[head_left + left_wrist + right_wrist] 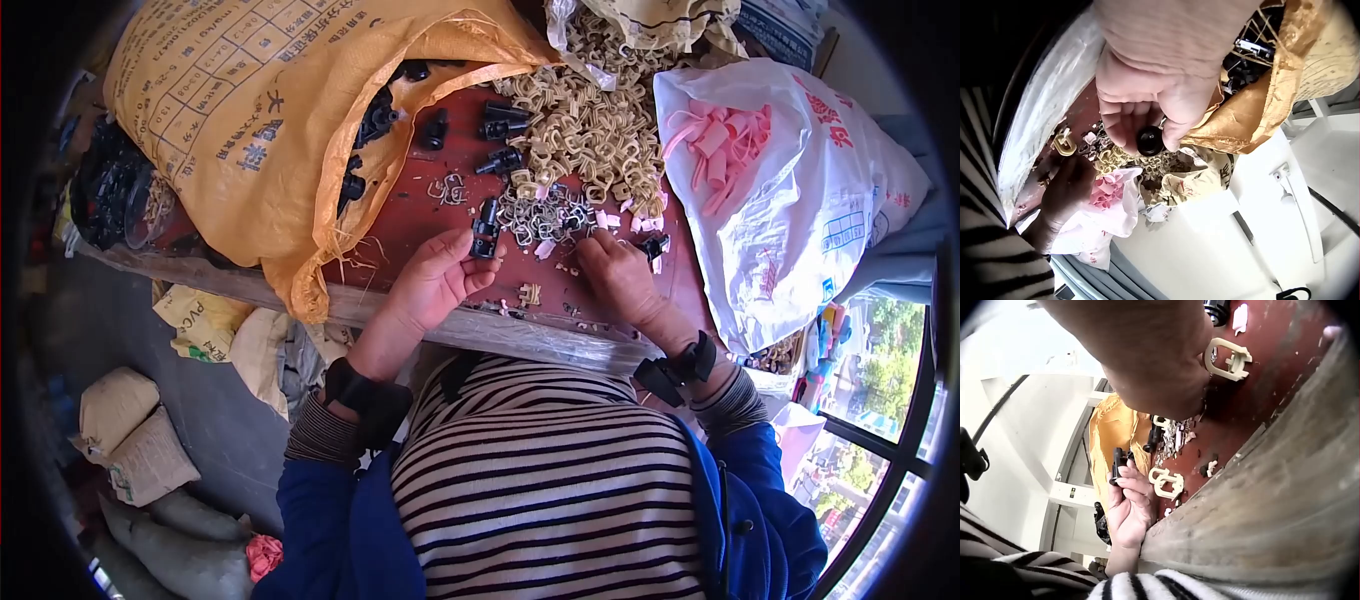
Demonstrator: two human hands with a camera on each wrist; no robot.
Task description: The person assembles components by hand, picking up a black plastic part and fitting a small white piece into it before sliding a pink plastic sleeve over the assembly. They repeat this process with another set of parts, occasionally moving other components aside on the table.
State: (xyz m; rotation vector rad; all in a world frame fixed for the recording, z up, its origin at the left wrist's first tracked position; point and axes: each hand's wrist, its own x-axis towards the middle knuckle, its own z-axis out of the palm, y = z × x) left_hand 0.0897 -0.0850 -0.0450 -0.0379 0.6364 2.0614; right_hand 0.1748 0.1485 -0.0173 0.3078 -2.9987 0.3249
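My left hand (435, 280) holds a black cylindrical part (485, 230) upright between thumb and fingers; its round dark end (1150, 141) faces the camera in the left wrist view. With bent fingers, my right hand (620, 277) reaches down at the right side of a pile of metal clips (545, 215). Its fingertips are hidden, so I cannot tell whether they pinch anything. A beige clip (1227, 360) shows beside that hand in the right wrist view. Two beige clips (530, 294) lie near the table's front edge, between the hands.
An orange sack (250, 120) of black parts stands open at the left. Behind the metal clips is a large heap of beige clips (590, 120). At the right is a white bag (800, 200) with pink pieces (718, 150). Loose black parts (503, 120) lie beside the heap.
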